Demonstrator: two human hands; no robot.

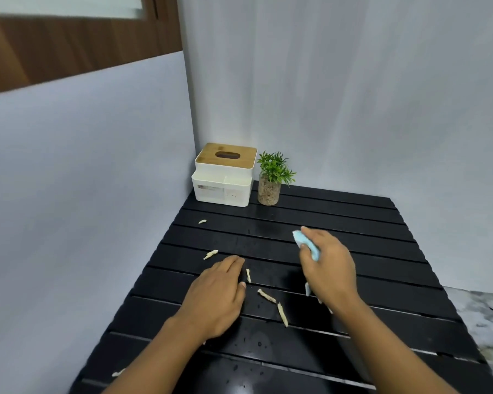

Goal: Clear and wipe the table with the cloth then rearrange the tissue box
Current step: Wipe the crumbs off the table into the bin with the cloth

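A black slatted table [367,282] stands in a corner of pale walls. The right hand [329,265] is clamped on a bunched blue cloth [299,238], probably balled up so it can be pressed down for wiping. It is held just above the slats rather than flat on them. The left hand [217,297] lies apart from it, fingers straight and holding nothing, likely to gather litter first. Pale twisted scraps [266,296] lie between the hands, with others beyond and behind the left hand, so they block a clean wipe. Well beyond the left hand, the tissue box [224,174] sits in the far corner. A small potted plant [273,177] stands just beside the box.
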